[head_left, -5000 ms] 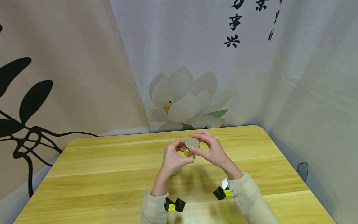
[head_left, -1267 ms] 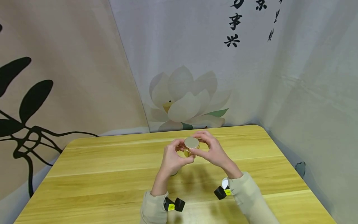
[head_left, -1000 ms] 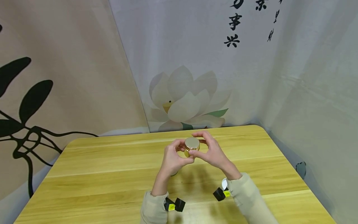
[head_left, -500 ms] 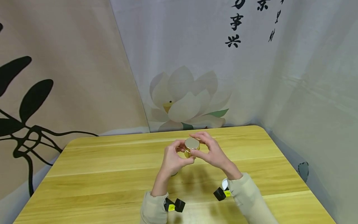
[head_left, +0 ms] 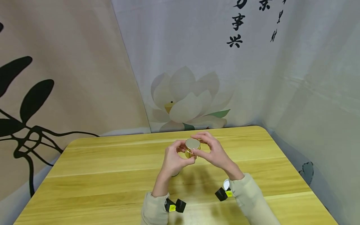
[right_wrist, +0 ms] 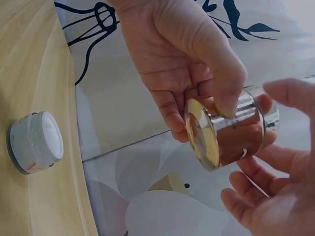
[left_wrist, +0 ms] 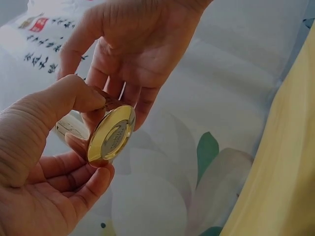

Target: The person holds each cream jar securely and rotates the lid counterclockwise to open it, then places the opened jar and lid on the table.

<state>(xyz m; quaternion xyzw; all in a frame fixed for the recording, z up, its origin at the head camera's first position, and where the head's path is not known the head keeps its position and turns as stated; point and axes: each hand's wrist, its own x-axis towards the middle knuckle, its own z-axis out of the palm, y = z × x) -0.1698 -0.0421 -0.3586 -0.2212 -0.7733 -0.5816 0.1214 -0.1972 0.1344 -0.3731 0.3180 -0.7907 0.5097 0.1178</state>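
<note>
A shiny gold jar [head_left: 192, 144] with a flat, mirror-like top is held above the table, between both hands. My left hand [head_left: 175, 158] grips its lower part from the left. In the left wrist view, the thumb and fingers curl round its flared gold base [left_wrist: 117, 136], which bears small print. At the other end, my right hand [head_left: 212, 152] curves its thumb and fingers round the top part. In the right wrist view, the polished side [right_wrist: 238, 140] shows a seam near that end. A pale glass jar [right_wrist: 37, 142] with a white top stands on the table.
The wooden table [head_left: 98, 175] stands before a draped cloth [head_left: 132, 78] printed with a lotus and dark characters. Black camera blocks [head_left: 181, 205] hang at both wrists. Beside the right sleeve lies a small white disc [head_left: 226, 183].
Both hands and the gold jar stay nearly in place. The right hand's forefinger, a little away from the top's edge a second ago, lies closer round it now.
</note>
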